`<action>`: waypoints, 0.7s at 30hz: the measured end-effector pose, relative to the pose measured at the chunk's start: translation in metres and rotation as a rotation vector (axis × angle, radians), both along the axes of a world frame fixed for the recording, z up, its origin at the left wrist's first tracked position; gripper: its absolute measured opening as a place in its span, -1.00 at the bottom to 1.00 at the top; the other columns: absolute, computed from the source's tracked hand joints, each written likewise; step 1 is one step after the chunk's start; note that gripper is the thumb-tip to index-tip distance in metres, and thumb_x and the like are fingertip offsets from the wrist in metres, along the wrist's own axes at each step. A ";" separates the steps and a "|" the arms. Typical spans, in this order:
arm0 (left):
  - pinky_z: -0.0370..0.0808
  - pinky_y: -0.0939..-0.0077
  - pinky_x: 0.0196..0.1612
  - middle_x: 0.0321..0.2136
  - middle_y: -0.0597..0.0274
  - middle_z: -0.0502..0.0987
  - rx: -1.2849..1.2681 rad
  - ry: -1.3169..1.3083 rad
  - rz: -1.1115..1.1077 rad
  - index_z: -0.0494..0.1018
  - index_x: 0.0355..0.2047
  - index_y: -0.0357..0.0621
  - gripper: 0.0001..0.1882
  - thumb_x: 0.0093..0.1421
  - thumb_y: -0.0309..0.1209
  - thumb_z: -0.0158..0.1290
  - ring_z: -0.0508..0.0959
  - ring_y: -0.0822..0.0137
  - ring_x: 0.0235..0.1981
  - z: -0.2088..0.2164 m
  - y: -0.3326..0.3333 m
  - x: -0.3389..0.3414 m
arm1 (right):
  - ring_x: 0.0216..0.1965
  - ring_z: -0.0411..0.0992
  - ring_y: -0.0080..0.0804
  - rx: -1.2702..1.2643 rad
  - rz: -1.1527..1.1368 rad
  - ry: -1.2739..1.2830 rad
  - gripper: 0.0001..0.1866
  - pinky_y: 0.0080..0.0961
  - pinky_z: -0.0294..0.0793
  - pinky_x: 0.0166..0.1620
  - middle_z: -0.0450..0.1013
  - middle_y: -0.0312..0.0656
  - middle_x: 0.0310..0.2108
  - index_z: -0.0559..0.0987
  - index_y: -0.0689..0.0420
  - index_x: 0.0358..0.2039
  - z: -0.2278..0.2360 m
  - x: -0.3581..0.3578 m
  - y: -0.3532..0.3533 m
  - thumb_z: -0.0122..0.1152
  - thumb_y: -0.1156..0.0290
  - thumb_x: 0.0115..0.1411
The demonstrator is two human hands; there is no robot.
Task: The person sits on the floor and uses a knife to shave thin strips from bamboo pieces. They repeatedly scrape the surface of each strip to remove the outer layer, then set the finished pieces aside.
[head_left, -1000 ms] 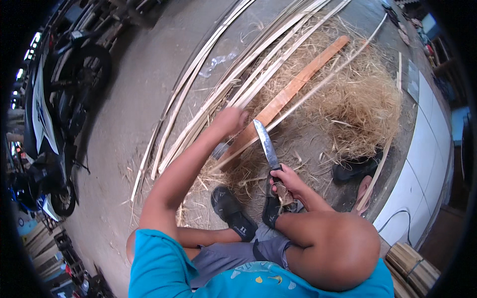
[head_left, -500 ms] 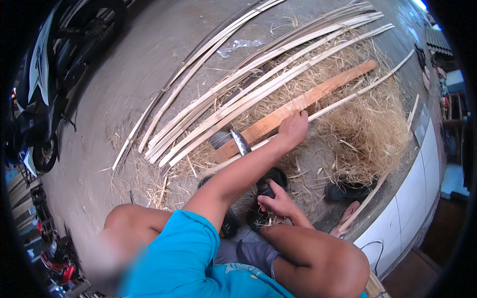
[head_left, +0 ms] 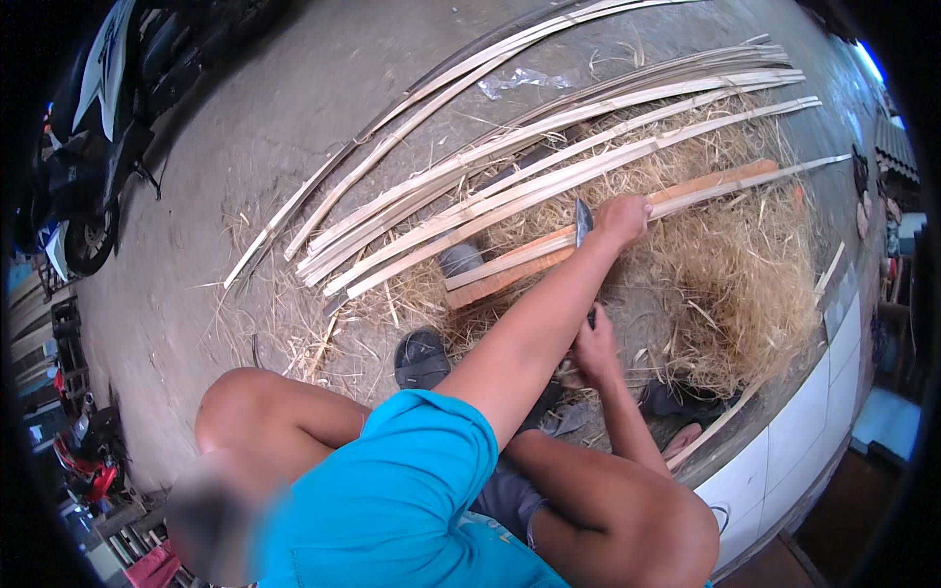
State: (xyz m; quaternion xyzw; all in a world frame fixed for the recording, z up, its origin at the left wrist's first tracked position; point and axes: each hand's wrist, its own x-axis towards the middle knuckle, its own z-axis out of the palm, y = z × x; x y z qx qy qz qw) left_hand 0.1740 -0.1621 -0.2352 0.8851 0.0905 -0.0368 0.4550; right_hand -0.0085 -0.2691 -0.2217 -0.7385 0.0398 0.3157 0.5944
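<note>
My left hand [head_left: 623,220] is closed around a long pale strip of split bamboo or wood [head_left: 720,191]. This strip lies along an orange-brown wooden board [head_left: 500,284], which slants over a heap of shavings. Lower down, my right hand [head_left: 594,345] grips the dark handle of a knife [head_left: 583,220]. The knife's blade rises past my left forearm, its tip at the strip beside my left hand; whether its edge touches the wood I cannot tell. My left forearm hides the middle of the knife and part of the board.
Several more pale strips [head_left: 529,179] lie side by side beyond the board. Curly shavings [head_left: 735,274] are heaped at the right. A grey cylinder [head_left: 459,259] sits by the board's near end. Dark sandals [head_left: 421,359] are near my legs, and a motorbike [head_left: 98,147] stands at far left.
The strip has moved onto the board. Both my hands have shifted up and to the right in the picture, and the knife blade has come up to the strip beside my left hand.
</note>
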 end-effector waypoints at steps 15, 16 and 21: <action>0.52 0.00 0.01 -0.24 -0.18 0.63 -0.036 0.012 -0.008 0.61 -0.22 -0.22 -0.67 0.33 -0.23 -0.02 0.62 -0.18 -0.15 0.004 0.004 -0.008 | -0.32 0.62 -0.20 0.072 0.356 0.209 -0.50 -0.31 0.63 -0.30 0.64 -0.07 -0.26 0.60 0.30 -0.07 0.026 -0.030 0.026 0.50 0.33 -0.01; 0.52 0.00 0.01 -0.23 -0.18 0.63 -0.031 0.017 0.000 0.60 -0.21 -0.22 -0.67 0.33 -0.23 -0.02 0.62 -0.18 -0.14 -0.001 0.006 -0.011 | -0.33 0.62 -0.19 0.177 0.140 0.382 -0.47 -0.30 0.63 -0.31 0.64 -0.07 -0.26 0.59 0.30 -0.05 0.028 -0.030 0.027 0.51 0.34 -0.03; 0.50 -0.05 -0.01 -0.17 -0.15 0.61 -0.045 0.025 0.001 0.58 -0.20 -0.18 -0.65 0.37 -0.20 -0.10 0.60 -0.16 -0.11 0.007 0.009 -0.010 | -0.45 0.56 -0.41 0.205 0.760 -0.612 -0.68 -0.39 0.57 -0.39 0.59 -0.08 -0.33 0.53 0.27 -0.05 0.043 -0.073 0.035 0.20 0.30 0.31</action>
